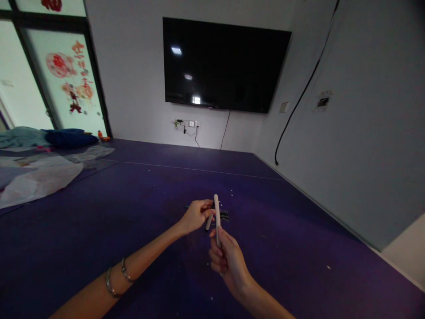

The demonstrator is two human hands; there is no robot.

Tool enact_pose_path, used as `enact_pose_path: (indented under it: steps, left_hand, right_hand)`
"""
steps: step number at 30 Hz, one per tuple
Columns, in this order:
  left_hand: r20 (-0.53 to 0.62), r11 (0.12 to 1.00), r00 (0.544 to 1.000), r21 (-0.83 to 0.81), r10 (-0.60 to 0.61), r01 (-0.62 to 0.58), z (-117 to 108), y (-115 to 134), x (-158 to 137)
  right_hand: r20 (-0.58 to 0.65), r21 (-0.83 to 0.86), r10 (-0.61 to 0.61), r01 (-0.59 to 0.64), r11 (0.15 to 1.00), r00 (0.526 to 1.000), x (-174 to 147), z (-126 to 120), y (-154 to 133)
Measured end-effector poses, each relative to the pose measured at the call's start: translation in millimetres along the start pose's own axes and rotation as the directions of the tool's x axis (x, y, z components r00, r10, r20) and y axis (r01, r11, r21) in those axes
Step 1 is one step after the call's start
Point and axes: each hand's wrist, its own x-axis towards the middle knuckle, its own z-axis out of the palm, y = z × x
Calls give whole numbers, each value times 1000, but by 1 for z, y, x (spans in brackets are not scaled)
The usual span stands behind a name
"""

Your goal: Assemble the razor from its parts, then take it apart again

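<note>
My right hand (229, 261) is closed round the lower part of a slim white stick (217, 208), which points up and away from me. To its left, my left hand (195, 215) has its thumb and fingers pinched together on a second pale stick (209, 222) with a dark lower end. The upper part of that stick is hidden by the fingers and the white stick. Just right of the white stick, a small black flat piece (224, 215) shows low over the purple surface; I cannot tell what it is. Both hands are close together.
The wide purple surface (149, 248) carries scattered white specks. Plastic sheeting (43, 177) and blue cloth (71, 137) lie at the left. A black cable (299, 99) hangs along the right wall. A television (226, 66) hangs above wall sockets (191, 124) ahead.
</note>
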Motion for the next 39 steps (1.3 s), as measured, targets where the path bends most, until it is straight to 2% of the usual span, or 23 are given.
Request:
enact_pose_path:
  steps: [9, 14, 19, 25, 30, 35, 39]
  left_hand:
    - [-20, 999, 1000, 28, 20, -19, 0, -1, 1]
    - [-69, 1000, 998, 3, 3, -3, 0, -3, 2]
    - [-42, 1000, 999, 22, 6, -5, 2, -3, 2]
    - [-58, 998, 998, 53, 21, -18, -1, -7, 2]
    - [-36, 995, 999, 99, 9, -6, 4, -3, 0]
    - [-45, 992, 999, 125, 28, -22, 4, -1, 0]
    - [-69, 992, 997, 122, 37, -28, 3, -3, 0]
  right_hand:
    - [7, 40, -20, 19, 999, 1000, -3, 7, -2]
    - [35, 48, 60, -61, 997, 998, -6, 7, 1]
    - [10, 60, -25, 25, 998, 1000, -3, 7, -9]
    - [-3, 48, 34, -33, 998, 999, -9, 9, 2]
    - [-17, 52, -21, 22, 998, 1000, -10, 8, 0]
    - [-36, 55, 18, -16, 998, 999, -11, 9, -2]
    - [-6, 60, -16, 17, 998, 1000, -7, 12, -8]
